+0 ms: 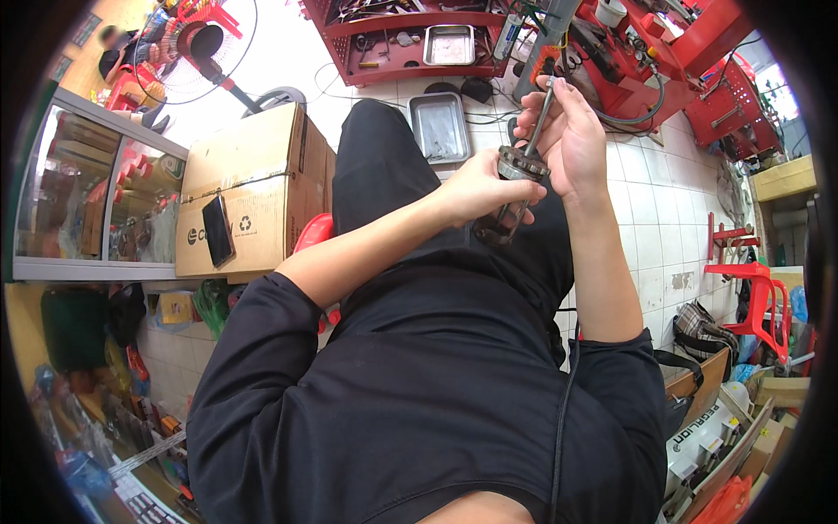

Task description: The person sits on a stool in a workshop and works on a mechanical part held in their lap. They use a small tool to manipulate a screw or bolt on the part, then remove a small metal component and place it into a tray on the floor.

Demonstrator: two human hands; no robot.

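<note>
Over my lap, my left hand is closed around a dark, greasy metal part. The part has a toothed round top and a darker cylindrical lower body, and my fingers hide some of it. A thin metal rod rises from its top, leaning slightly right. At the rod's upper end, my right hand pinches it between thumb and fingertips, palm turned toward the part. Whether the rod belongs to the part or is a separate tool, I cannot tell.
A cardboard box with a black phone on it stands left, beside a glass cabinet. Ahead lie a metal tray and a red tool cart. Red stools stand right. Behind a fan, a person sits.
</note>
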